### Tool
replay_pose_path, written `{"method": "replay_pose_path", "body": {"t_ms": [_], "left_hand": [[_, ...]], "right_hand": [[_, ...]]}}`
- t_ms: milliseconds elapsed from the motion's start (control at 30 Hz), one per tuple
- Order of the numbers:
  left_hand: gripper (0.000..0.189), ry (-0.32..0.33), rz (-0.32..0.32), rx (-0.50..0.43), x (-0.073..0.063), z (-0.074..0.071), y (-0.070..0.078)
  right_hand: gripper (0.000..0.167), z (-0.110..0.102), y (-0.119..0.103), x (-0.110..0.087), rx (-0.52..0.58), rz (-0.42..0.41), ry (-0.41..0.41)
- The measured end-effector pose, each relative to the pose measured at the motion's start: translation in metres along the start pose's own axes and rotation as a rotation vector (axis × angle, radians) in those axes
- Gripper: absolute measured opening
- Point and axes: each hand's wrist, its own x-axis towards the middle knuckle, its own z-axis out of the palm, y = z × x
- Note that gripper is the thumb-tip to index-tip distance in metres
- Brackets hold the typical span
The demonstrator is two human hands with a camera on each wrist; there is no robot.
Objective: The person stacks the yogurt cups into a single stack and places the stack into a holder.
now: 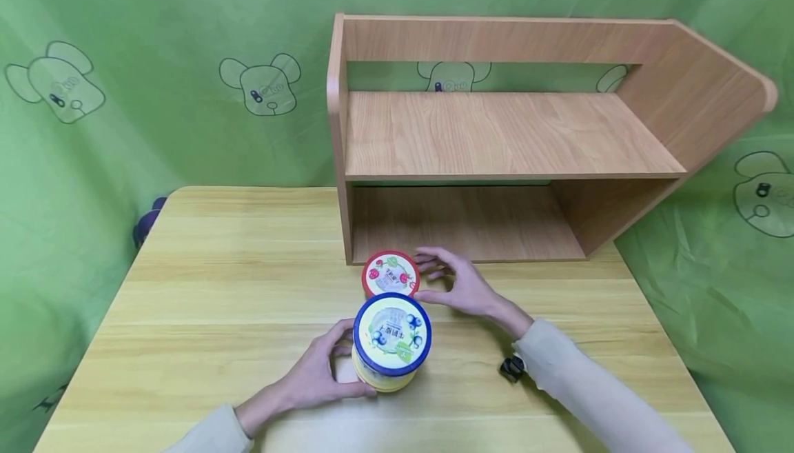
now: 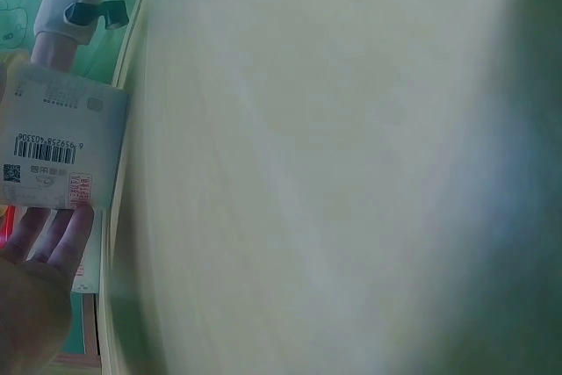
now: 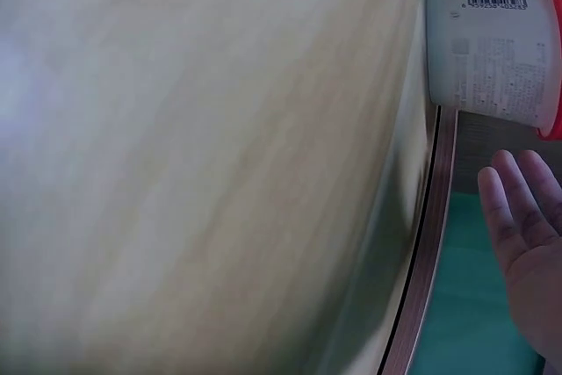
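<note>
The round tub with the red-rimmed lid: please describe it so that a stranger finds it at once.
On the pale wooden table stands a two-tier wooden shelf unit. In the head view, before its lower left corner is the round white tub with the red-rimmed lid. Its red rim and red berries set it apart from the nearer round blue-rimmed lid.

The left hand (image 1: 319, 370) grips, its thumb (image 1: 356, 389) on the near side of the grip and its fingers (image 1: 340, 333) curving round the left. The left arm (image 1: 214, 432) lies behind this grip, toward the near left, wrist (image 1: 263, 408) bare. Beyond the grip and to its right, the right hand (image 1: 462, 286) is spread, fingers extended; the right arm (image 1: 595, 391) slants back toward the near right.
</note>
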Motion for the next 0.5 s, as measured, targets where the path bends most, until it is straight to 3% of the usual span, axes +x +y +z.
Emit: {"method": "replay_pose_path", "body": {"t_ms": [500], "left_hand": [[0.093, -0.004, -0.01, -0.004, 0.0005, -0.0002, 0.0006]], "right_hand": [[0.081, 0.0087, 0.0021, 0.008, -0.013, 0.028, -0.047]]}}
